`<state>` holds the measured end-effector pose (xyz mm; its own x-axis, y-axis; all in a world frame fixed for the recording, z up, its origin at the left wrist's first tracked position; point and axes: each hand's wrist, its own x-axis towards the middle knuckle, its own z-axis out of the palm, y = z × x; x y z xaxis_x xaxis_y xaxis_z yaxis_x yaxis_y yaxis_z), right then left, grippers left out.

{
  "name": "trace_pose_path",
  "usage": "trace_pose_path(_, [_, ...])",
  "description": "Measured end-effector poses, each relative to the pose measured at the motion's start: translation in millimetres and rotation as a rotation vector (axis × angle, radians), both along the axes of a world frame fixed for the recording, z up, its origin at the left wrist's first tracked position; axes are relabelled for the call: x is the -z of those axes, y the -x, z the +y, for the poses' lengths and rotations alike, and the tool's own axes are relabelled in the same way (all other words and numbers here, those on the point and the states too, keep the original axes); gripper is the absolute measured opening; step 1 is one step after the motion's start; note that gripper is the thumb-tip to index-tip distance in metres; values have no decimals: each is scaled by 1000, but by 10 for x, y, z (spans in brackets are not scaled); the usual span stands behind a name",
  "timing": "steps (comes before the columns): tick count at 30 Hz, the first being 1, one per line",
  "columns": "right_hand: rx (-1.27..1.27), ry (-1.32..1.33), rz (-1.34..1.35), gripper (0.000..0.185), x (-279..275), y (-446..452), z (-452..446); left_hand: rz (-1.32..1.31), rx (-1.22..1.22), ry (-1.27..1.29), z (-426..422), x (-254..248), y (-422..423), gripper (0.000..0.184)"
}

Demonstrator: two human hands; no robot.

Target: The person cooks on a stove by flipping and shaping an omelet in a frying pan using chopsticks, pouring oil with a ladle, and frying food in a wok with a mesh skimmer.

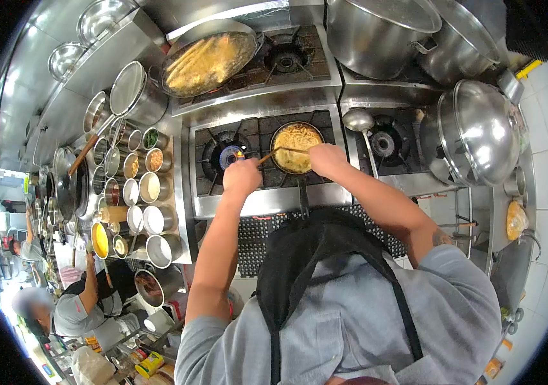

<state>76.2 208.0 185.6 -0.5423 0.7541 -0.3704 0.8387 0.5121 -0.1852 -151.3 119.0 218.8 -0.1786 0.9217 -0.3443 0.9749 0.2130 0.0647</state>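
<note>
A small frying pan (303, 186) sits on a stove burner in front of me, its handle pointing toward my body. Golden, egg-like food (294, 140), browned in patches, covers its base. Left of the pan, my left hand (242, 176) is closed around a thin brown stick-like utensil (266, 158) that reaches the pan's rim. My right hand (328, 160), over the pan's right edge, grips a thin dark utensil (294, 151) lying across the food. The two utensils' tips meet near the pan's left side; their exact kind is unclear.
A lit burner (230, 156) with blue flame is close to my left hand. A ladle (365, 131) rests at right. Large pots (383, 38) and a wide pan of frying food (209, 64) stand behind. Ingredient containers (154, 187) line the left; a co-worker (81, 301) stands beyond.
</note>
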Motion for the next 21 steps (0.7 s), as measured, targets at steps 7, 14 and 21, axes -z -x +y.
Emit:
trace_pose_path(7, [101, 37, -52, 24, 236, 77, 78, 9, 12, 45, 85, 454, 44, 28])
trace_pose_path(14, [85, -52, -15, 23, 382, 181, 338, -18, -7, -31, 217, 560, -31, 28])
trace_pose_path(21, [76, -105, -68, 24, 30, -58, 406, -41, -61, -19, 132, 317, -132, 28])
